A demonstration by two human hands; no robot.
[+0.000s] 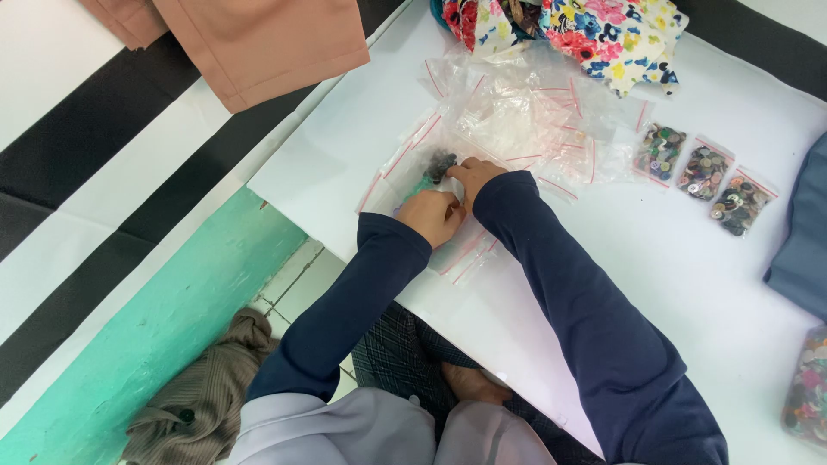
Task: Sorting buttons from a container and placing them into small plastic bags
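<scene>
Navy blue sleeves (pixel 586 293) are seen at the frame's centre. The clear bags (pixel 517 112) are edged with red strips. A white counter (pixel 689 284) is shown; a floral cloth (pixel 603 34) in red, yellow and blue lies at the top, tan fabric (pixel 267 43) at upper left, a mint green band (pixel 172 319) at lower left.

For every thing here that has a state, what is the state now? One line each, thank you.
left hand: closed, gripping a small clear zip bag
right hand: fingers bent, pressing on the same bag
small clear zip bag: partly filled with dark buttons, lying flat
pile of empty zip bags: empty, loosely heaped
three button bags: full, lying side by side
floral fabric: crumpled
</scene>
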